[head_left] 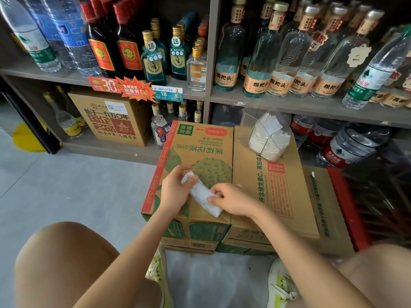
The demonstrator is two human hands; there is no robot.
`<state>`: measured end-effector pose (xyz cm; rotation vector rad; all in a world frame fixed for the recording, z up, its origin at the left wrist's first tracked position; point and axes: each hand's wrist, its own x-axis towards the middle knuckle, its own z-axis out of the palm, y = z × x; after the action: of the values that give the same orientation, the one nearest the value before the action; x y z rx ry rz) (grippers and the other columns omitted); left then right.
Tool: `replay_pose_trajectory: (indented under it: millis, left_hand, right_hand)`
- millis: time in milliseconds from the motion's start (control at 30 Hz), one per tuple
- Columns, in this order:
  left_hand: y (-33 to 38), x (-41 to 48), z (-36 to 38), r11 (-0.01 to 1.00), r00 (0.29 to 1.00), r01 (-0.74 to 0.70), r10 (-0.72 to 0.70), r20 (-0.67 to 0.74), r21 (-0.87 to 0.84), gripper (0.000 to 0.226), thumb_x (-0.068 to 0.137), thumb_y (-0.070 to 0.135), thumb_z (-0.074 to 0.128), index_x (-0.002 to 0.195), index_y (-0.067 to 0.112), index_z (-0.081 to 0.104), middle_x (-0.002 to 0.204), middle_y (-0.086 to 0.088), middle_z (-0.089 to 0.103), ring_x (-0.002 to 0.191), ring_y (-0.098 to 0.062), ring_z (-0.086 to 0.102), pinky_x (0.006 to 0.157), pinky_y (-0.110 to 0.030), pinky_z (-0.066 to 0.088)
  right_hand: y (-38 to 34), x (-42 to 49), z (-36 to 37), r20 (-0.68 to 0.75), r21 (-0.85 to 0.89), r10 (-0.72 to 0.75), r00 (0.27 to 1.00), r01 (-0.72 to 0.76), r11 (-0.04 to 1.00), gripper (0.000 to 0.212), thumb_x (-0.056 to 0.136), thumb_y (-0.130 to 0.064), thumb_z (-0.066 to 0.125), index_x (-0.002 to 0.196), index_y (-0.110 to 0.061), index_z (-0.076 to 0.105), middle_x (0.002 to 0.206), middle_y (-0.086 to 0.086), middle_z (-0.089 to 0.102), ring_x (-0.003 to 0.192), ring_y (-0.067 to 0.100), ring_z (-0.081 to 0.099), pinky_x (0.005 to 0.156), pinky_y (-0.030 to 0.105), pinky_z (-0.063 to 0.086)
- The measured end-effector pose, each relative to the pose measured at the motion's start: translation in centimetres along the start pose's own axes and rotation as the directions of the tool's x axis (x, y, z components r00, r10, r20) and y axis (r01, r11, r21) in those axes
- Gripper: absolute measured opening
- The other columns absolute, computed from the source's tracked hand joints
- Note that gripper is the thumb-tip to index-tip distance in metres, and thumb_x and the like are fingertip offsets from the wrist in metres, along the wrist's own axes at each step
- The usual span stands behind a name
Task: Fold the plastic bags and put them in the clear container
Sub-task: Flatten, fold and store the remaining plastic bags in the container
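Pinching crinkly folded plastic bag, left hand and right hand fingers curled, atop cardboard box

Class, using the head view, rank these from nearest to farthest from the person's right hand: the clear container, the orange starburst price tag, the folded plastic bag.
1. folded plastic bag: pinched by the right hand itself.
2. clear container: ahead, slightly right.
3. orange starburst price tag: far left, on the shelf edge.

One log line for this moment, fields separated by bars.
step: folding | left hand: pinches bag | right hand: holds bag | container: on box, partly filled
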<state>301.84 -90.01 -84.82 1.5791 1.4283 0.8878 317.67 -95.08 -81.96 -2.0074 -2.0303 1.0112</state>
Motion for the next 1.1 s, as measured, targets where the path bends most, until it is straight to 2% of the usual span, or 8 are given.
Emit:
replay_pose_trajectory:
  millis: [133, 333, 467, 600, 767, 867, 967, 1100]
  left_hand:
    - [0.0, 0.3, 0.5, 0.988, 0.998, -0.067, 0.064, 0.025, 0.141, 0.027, 0.09, 0.022, 0.065, 0.117, 0.016, 0.062, 0.093, 0.001, 0.063, 0.087, -0.018, 0.059, 0.071, -0.029, 0.048]
    - [-0.5, 0.5, 1.0, 0.962, 0.992, -0.121, 0.122, 0.009, 0.244, 0.029, 0.09, 0.022, 0.066, 0.118, 0.014, 0.063, 0.094, -0.004, 0.065, 0.086, -0.021, 0.06, 0.066, -0.027, 0.039]
    - [-0.7, 0.6, 1.1, 0.952, 0.99, -0.139, 0.143, 0.005, 0.274, 0.029, 0.09, 0.022, 0.066, 0.117, 0.012, 0.063, 0.098, -0.008, 0.068, 0.088, -0.024, 0.061, 0.066, -0.027, 0.038]
    - [-1.0, 0.7, 1.3, 0.945, 0.985, -0.159, 0.171, -0.015, 0.286, 0.029, 0.09, 0.022, 0.067, 0.116, 0.01, 0.064, 0.097, -0.01, 0.069, 0.089, -0.026, 0.063, 0.066, -0.027, 0.039]
    - [-0.8, 1.1, 1.2, 0.945, 0.991, -0.127, 0.134, -0.004, 0.301, 0.031, 0.089, 0.028, 0.067, 0.115, 0.011, 0.064, 0.1, -0.007, 0.068, 0.091, -0.024, 0.063, 0.068, -0.027, 0.041]
    - [-0.5, 1.2, 0.6, 0.907, 0.986, -0.128, 0.161, -0.049, 0.402, 0.032, 0.088, 0.037, 0.066, 0.111, 0.014, 0.066, 0.1, -0.004, 0.066, 0.093, -0.024, 0.06, 0.076, -0.028, 0.039]
    - [-1.0, 0.2, -0.4, 0.712, 0.844, -0.418, 0.534, -0.05, 0.564, 0.028, 0.092, 0.03, 0.053, 0.101, 0.01, 0.07, 0.103, -0.008, 0.066, 0.096, -0.03, 0.06, 0.084, -0.034, 0.042]
    - [-1.8, -3.2, 0.2, 0.384, 0.611, -0.77, 0.674, 0.415, 0.509, 0.039, 0.1, 0.025, 0.04, 0.127, 0.006, 0.061, 0.138, -0.009, 0.055, 0.133, -0.028, 0.046, 0.115, -0.042, 0.025]
  right_hand:
    - [0.1, -0.3, 0.3, -0.028, -0.012, -0.008, 1.0, 0.007, 1.0, 0.028, 0.097, -0.037, 0.048, 0.111, -0.015, 0.058, 0.072, -0.009, 0.046, 0.076, 0.018, 0.052, 0.097, 0.037, 0.033]
    - [1.1, -1.4, 0.8, -0.103, 0.106, 0.008, 0.995, 0.003, 0.994, 0.045, 0.094, -0.037, 0.054, 0.137, -0.026, 0.045, 0.09, -0.015, 0.055, 0.082, 0.006, 0.052, 0.1, 0.036, 0.031]
    - [2.0, -2.4, 0.9, -0.27, 0.293, 0.063, 0.961, 0.019, 0.956, 0.043, 0.094, -0.027, 0.056, 0.137, -0.024, 0.05, 0.101, -0.013, 0.056, 0.082, 0.006, 0.053, 0.082, 0.026, 0.045]
    - [1.5, -2.4, 2.4, -0.479, -0.008, -0.061, 0.875, 0.065, 0.998, 0.054, 0.097, -0.05, 0.028, 0.135, -0.022, 0.053, 0.133, -0.007, 0.055, 0.123, 0.013, 0.048, 0.104, 0.038, 0.037]
    - [1.4, -1.8, 5.4, -0.33, -0.382, -0.188, 0.925, 0.051, 0.923, 0.053, 0.1, -0.039, 0.021, 0.129, -0.016, 0.059, 0.136, -0.002, 0.056, 0.13, 0.02, 0.049, 0.107, 0.039, 0.037]
    - [2.1, -2.0, 5.5, -0.278, -0.407, -0.181, 0.943, 0.055, 0.912, 0.063, 0.102, -0.041, 0.003, 0.138, -0.017, 0.049, 0.146, -0.004, 0.043, 0.139, 0.018, 0.035, 0.112, 0.041, 0.012]
    - [3.1, -2.1, 4.3, -0.2, -0.419, -0.217, 0.955, 0.116, 0.9, 0.065, 0.093, -0.05, -0.01, 0.149, -0.028, 0.015, 0.155, -0.014, 0.008, 0.147, 0.014, -0.002, 0.116, 0.043, -0.009]
    - [5.4, -1.9, 2.0, -0.048, -0.462, -0.252, 0.966, 0.203, 0.863, 0.048, 0.098, -0.048, 0.004, 0.144, -0.037, -0.004, 0.153, -0.022, -0.008, 0.142, 0.006, -0.023, 0.116, 0.04, -0.018]
